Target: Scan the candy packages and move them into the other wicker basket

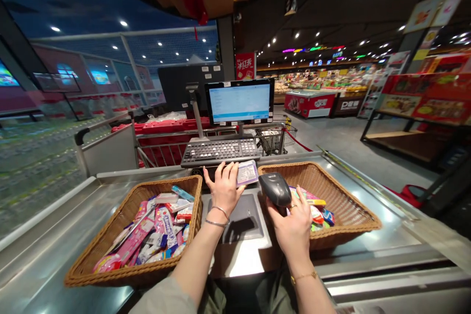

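My left hand [223, 187] holds a small pale packet [247, 172] just in front of the black keyboard [220, 151], fingers closed round its edge. My right hand [292, 225] grips a dark handheld barcode scanner [275, 188], its head turned toward the packet. Both hands hover over the flat scanner plate [245, 218] between two wicker baskets. The left basket [110, 255] is full of several colourful toothbrush and toothpaste packs [154, 235]. The right basket [346, 196] holds a few packets [318, 213] behind my right hand.
A till screen [240, 102] stands lit behind the keyboard on the steel checkout counter [44, 250]. Red shopping carts [165, 142] and a rail lie beyond. Shop shelves [423, 103] and a chest freezer [311, 103] stand at the right across the aisle.
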Demonstrator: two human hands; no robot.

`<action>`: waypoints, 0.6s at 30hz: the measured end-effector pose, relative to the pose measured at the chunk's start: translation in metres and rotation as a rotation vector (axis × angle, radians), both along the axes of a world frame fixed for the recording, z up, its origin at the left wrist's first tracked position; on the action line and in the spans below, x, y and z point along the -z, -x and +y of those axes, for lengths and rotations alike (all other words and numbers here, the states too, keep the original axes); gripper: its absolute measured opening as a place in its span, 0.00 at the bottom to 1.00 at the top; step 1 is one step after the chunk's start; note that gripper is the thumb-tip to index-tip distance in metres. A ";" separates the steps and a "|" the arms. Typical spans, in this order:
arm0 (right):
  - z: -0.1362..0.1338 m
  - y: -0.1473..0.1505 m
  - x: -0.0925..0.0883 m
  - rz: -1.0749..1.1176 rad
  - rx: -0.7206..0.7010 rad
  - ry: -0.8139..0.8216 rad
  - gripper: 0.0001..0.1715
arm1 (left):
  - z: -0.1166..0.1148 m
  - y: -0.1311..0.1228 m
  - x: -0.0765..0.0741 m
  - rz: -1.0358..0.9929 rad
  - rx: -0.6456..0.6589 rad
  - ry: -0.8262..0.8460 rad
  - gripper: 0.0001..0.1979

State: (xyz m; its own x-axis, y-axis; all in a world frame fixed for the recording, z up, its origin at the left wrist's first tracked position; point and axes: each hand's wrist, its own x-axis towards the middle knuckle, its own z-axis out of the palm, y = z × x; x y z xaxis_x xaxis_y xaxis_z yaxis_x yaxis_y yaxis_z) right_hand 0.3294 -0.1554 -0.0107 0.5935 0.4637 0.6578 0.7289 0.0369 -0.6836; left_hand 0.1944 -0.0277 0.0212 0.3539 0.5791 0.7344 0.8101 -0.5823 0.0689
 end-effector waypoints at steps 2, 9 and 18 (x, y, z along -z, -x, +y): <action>-0.002 -0.004 0.001 0.018 0.020 -0.004 0.22 | -0.002 -0.006 0.000 0.002 0.012 -0.003 0.32; -0.008 -0.019 -0.001 0.027 0.102 -0.039 0.26 | -0.006 -0.023 0.002 0.019 0.085 -0.013 0.31; -0.016 -0.040 0.004 0.084 0.200 -0.053 0.27 | -0.009 -0.043 0.009 0.068 0.144 -0.017 0.33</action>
State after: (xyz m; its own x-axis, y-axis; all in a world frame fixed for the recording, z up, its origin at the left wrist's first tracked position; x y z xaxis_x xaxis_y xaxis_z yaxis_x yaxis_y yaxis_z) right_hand 0.3695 -0.1717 -0.0145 0.7241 0.2972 0.6224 0.6658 -0.0656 -0.7432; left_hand 0.2375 -0.0367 0.0127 0.4819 0.5063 0.7151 0.7206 -0.6934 0.0053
